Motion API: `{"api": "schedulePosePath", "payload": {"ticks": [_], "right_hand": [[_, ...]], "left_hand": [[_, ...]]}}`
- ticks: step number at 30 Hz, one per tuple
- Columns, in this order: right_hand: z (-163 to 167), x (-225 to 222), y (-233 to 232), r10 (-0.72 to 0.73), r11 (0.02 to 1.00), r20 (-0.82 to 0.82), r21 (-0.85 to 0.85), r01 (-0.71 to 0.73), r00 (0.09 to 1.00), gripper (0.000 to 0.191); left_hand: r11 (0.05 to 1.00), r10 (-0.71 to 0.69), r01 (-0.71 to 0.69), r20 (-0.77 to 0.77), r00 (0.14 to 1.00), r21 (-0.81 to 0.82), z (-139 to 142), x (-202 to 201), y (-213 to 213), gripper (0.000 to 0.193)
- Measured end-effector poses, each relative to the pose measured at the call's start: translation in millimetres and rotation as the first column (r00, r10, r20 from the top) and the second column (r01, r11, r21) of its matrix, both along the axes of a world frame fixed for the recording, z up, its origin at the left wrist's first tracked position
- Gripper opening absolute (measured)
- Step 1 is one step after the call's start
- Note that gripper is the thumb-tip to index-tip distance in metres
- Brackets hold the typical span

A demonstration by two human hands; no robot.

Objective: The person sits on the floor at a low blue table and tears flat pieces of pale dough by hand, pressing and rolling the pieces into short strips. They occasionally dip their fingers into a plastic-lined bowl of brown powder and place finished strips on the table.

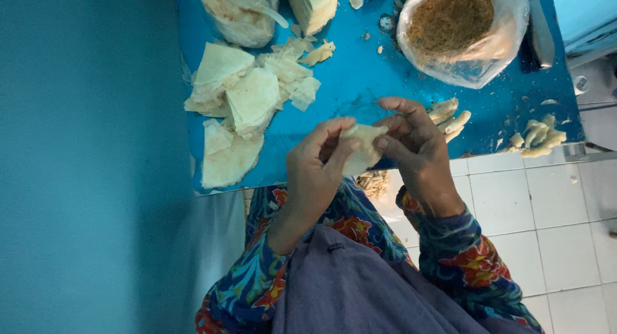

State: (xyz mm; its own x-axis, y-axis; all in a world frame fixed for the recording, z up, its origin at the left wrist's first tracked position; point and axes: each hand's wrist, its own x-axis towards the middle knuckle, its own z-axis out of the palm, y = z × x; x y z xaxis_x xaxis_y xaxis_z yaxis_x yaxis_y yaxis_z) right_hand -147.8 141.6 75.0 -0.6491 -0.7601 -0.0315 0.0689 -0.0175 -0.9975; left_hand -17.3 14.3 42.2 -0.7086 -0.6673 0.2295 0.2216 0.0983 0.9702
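Head camera looks down on two hands working a single pale pastry sheet [361, 149] just above the near edge of a blue table [360, 83]. Some of the work looks done: small rolled pieces [450, 117] lie just beyond the right hand, and a second cluster of rolls [536, 136] sits farther out to its right. Much seems left, judging by the stack of cut sheets [234, 109] spread beyond and to the left of the left hand, and the open bag of brown crumbly filling [457, 28] past the right hand. A second bag [239, 12] with pale contents and a pale block [315, 5] lie at the far end.

Both hands are close together, clamped on the one sheet. Left hand [316, 170] pinches its left edge between thumb and curled fingers, wrist bent upward from a flowered sleeve [257, 270]. Right hand [414, 151] grips the right edge, thumb pressed on top and fingers arched over the far side. Whether filling already lies inside the sheet cannot be told.
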Motion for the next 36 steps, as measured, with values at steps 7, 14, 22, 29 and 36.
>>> {"api": "schedulePosePath", "payload": {"ticks": [7, 14, 22, 29, 36], "right_hand": [[5.4, -3.4, 8.4, 0.029, 0.999, 0.067, 0.021, -0.03, 0.997, 0.047], [12.4, -3.4, 12.2, -0.02, 0.997, 0.081, 0.078, 0.013, 0.996, 0.048], [12.1, -11.1, 2.8, 0.007, 0.994, 0.154, -0.111, 0.01, 0.988, 0.046], [10.1, -8.3, 7.8, -0.042, 0.999, -0.018, 0.008, 0.042, 0.999, 0.051], [6.4, -5.8, 45.2, 0.001, 0.935, -0.75, 0.236, 0.266, 0.662, 0.059]], "left_hand": [[0.956, 0.15, -0.126, 0.073, 0.986, -0.265, -6.4, -0.2, -9.4, 0.012], [0.626, 0.381, -0.244, 0.017, 0.925, -0.741, 15.7, -19.7, -60.2, 0.029], [0.988, -0.133, 0.121, 0.127, 0.983, 0.099, -5.5, -9.4, -14.7, 0.034], [0.982, -0.142, 0.121, 0.147, 0.979, 0.145, -27.0, -10.6, 1.1, 0.027], [0.8, 0.193, -0.012, 0.239, 0.952, -0.6, -7.9, 7.8, -2.1, 0.043]]}}
